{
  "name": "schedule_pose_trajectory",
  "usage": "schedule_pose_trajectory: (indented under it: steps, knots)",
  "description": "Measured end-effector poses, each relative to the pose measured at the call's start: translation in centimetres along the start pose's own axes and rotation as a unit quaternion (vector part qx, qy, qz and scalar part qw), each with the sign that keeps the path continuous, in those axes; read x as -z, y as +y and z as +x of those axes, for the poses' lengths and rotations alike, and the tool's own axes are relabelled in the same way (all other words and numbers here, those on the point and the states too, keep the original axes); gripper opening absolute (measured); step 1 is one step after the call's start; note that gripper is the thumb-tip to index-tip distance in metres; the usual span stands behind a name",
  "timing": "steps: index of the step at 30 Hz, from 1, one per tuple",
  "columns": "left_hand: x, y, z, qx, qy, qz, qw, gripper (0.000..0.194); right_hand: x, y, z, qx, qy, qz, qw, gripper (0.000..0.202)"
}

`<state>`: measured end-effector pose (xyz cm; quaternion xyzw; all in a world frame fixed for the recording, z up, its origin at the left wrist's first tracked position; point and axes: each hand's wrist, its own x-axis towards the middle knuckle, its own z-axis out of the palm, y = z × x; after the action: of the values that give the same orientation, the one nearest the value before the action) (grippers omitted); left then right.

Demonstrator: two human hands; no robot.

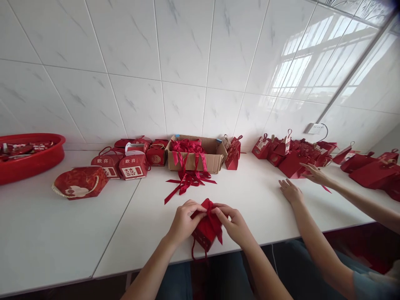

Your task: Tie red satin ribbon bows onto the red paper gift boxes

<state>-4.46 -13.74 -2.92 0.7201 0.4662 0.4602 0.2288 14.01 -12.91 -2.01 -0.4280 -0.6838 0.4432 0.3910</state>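
1 ribbon (215, 226) tops the gift box (201, 231); 1 carton (212, 163) holds more ribbons (187, 146).

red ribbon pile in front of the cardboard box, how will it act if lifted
The ribbon pile is likely floppy, since it bends and trails across the table. It may feel slippery, given its sheen. Lifting might tug the ribbons in the cardboard box, as some hang over its side.

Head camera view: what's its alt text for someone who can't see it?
A person's left hand and right hand pinch a red ribbon on a small red box at the edge of a white table. Behind sits a cardboard box of ribbons; at right, another person's hands are near red boxes.
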Motion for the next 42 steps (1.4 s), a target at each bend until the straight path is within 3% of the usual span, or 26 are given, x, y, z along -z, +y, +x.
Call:
schedule_pose_trajectory:
  steps: [6,9,13,16,21,26,29,32,36,42]
  knots:
    - [1.1,0.6,0.6,-0.009,-0.062,-0.001,0.998,0.009,2.9,-1.5,-0.5,-0.024,0.017,-0.123,0.992,0.027]
    - [1.8,1.1,1.0,-0.029,-0.101,0.023,0.994,0.009,2.9,-1.9,0.6,-0.019,0.001,-0.117,0.993,0.03]
    - [2.4,1.6,1.6,-0.05,-0.132,0.064,0.988,0.01,2.0,-1.6,2.4,0.008,-0.073,-0.069,0.995,0.024]
    - [2.7,2.1,2.0,-0.058,-0.142,0.089,0.984,0.011,1.9,-1.4,2.8,0.093,-0.104,-0.072,0.988,0.016]
    - [3.3,2.4,2.4,-0.072,-0.157,0.129,0.976,0.015,3.0,-0.8,2.1,0.252,-0.142,-0.212,0.933,0.045]
    - [4.3,2.0,2.7,-0.076,-0.166,0.14,0.973,0.014,3.7,0.6,1.4,0.302,-0.152,-0.3,0.892,0.049]
    - [4.5,1.8,2.6,-0.068,-0.177,0.131,0.973,0.011,3.6,1.1,1.1,0.292,-0.152,-0.283,0.901,0.049]
    - [4.2,1.3,2.5,-0.042,-0.203,0.099,0.973,0.006,3.2,1.5,1.1,0.266,-0.123,-0.206,0.934,0.047]
    - [3.6,0.4,2.3,0.003,-0.241,0.044,0.969,0.017,2.7,1.9,1.5,0.228,-0.069,-0.147,0.96,0.038]
    - [3.0,-0.4,2.1,0.024,-0.195,0.0,0.981,0.018,2.2,1.7,1.7,0.219,-0.026,-0.151,0.964,0.03]
